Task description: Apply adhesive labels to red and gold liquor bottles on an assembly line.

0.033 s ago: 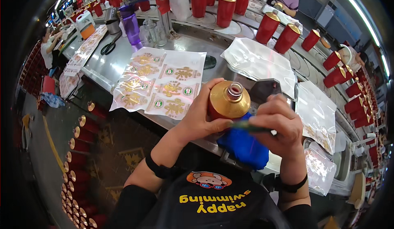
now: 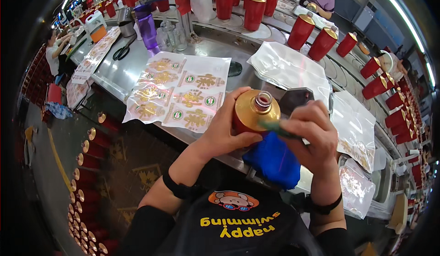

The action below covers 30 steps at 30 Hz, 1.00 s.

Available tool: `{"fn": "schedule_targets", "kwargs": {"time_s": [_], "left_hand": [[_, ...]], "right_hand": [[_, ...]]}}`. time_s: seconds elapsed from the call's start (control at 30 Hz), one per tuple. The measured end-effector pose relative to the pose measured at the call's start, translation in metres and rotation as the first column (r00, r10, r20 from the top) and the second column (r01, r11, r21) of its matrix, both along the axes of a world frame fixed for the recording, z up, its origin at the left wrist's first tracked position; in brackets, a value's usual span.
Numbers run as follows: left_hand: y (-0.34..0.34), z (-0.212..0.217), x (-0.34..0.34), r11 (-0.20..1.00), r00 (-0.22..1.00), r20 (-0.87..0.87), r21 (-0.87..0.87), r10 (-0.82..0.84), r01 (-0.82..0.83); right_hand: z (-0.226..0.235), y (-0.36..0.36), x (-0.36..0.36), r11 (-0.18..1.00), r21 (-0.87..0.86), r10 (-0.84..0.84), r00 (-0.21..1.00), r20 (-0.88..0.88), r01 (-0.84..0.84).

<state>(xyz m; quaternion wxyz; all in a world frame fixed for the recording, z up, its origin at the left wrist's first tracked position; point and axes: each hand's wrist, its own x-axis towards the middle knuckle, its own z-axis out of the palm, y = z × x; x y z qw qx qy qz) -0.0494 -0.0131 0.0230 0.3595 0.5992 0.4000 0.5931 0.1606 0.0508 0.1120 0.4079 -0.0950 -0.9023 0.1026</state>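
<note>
A red bottle with a gold shoulder (image 2: 250, 111) and an uncapped glass neck tilts toward me. My left hand (image 2: 224, 123) is wrapped round its left side, thumb along the front. In my right hand (image 2: 310, 130), closed, is a slim green tool (image 2: 282, 130), blurred by motion. Its tip reaches the lower right edge of the gold shoulder; whether it touches cannot be made out. Under the bottle and tool lies a blue cloth-like bundle (image 2: 273, 162). On the steel table to the left rests a sheet of gold decals (image 2: 178, 93).
White glossy sheets (image 2: 291, 68) lie beyond the bottle, with more decal sheets (image 2: 353, 127) to the right. Red bottles (image 2: 254, 13) stand along the curved conveyor behind. Scissors (image 2: 123, 50) and a purple bottle (image 2: 145, 29) are at the far left. Many bottles (image 2: 91, 162) crowd the floor.
My right hand and the green tool have shifted slightly, the tool's tip rising onto the gold shoulder's edge. My left hand and the bottle have hardly moved.
</note>
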Motion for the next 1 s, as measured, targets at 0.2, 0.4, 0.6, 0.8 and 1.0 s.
{"fn": "schedule_targets", "kwargs": {"time_s": [0.2,0.4,0.6,0.8,1.0], "left_hand": [[-0.001,-0.005,0.009,0.993,0.992,-0.053,0.033,0.116,-0.114],[-0.005,-0.008,0.024,0.911,0.897,-0.19,0.194,0.4,-0.365],[-0.002,-0.009,0.029,0.852,0.832,-0.22,0.268,0.509,-0.45],[-0.003,-0.007,0.027,0.849,0.835,-0.2,0.264,0.513,-0.458],[-0.009,-0.007,0.008,0.869,0.807,-0.373,0.379,0.458,-0.318]], "right_hand": [[0.008,-0.003,-0.007,0.992,-0.041,0.124,0.989,0.074,-0.122],[0.01,-0.008,-0.01,0.991,0.131,0.005,0.998,0.056,-0.012],[0.016,-0.012,-0.023,0.993,0.115,-0.003,0.992,0.125,-0.012],[0.016,-0.009,-0.009,0.989,-0.015,-0.144,0.985,0.096,0.146],[-0.013,-0.001,0.011,0.877,-0.421,-0.261,0.965,-0.009,0.233]]}}
